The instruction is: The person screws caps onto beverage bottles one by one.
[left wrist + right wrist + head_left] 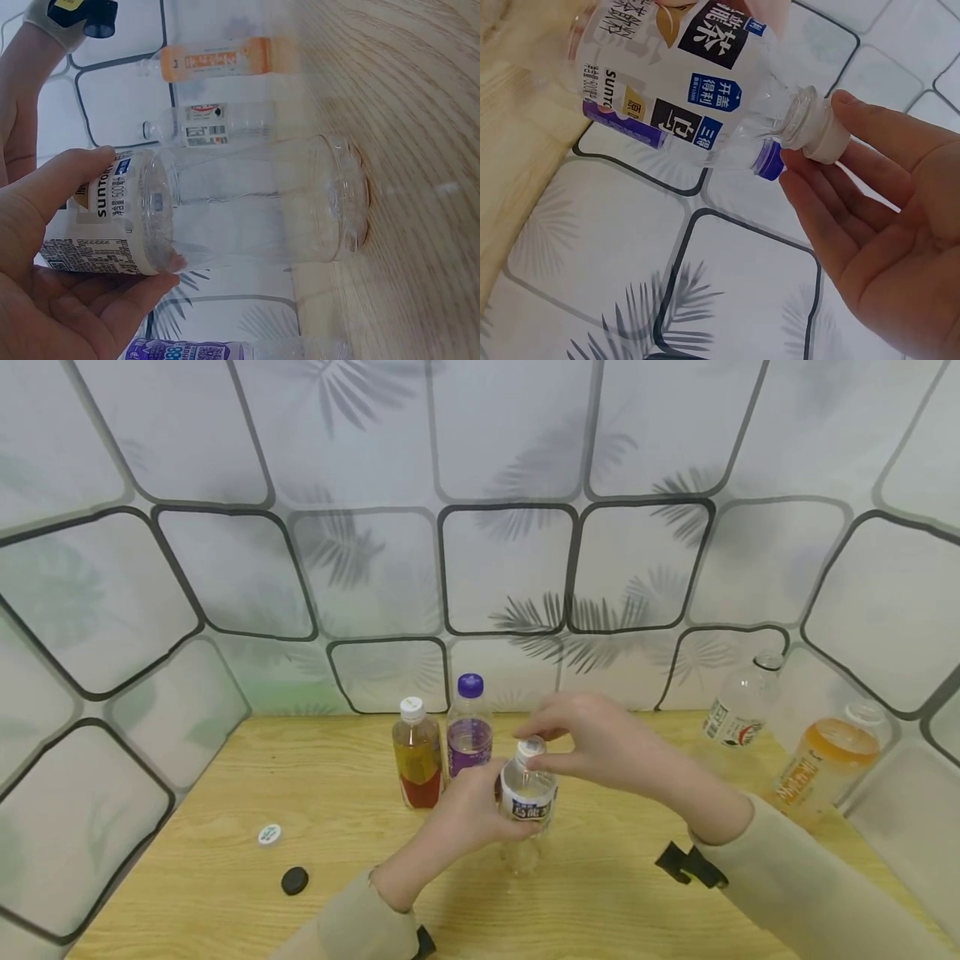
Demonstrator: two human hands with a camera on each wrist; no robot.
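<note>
A clear, empty bottle (527,806) with a white and blue label stands upright on the wooden table (225,860). My left hand (480,810) grips it round the label, as the left wrist view shows with the bottle (247,202) and the left hand (52,277). Over the bottle's top my right hand (555,745) pinches the white cap (532,747) between fingertips and thumb. The right wrist view shows the cap (826,136) sitting on the bottle's (690,82) neck against my right hand's fingers (870,135).
An amber bottle (417,764) and a purple-capped bottle (469,727) stand just behind my left hand. A clear bottle (738,706) and an orange drink bottle (825,768) lean at the right wall. Loose white cap (269,834) and black cap (295,881) lie front left.
</note>
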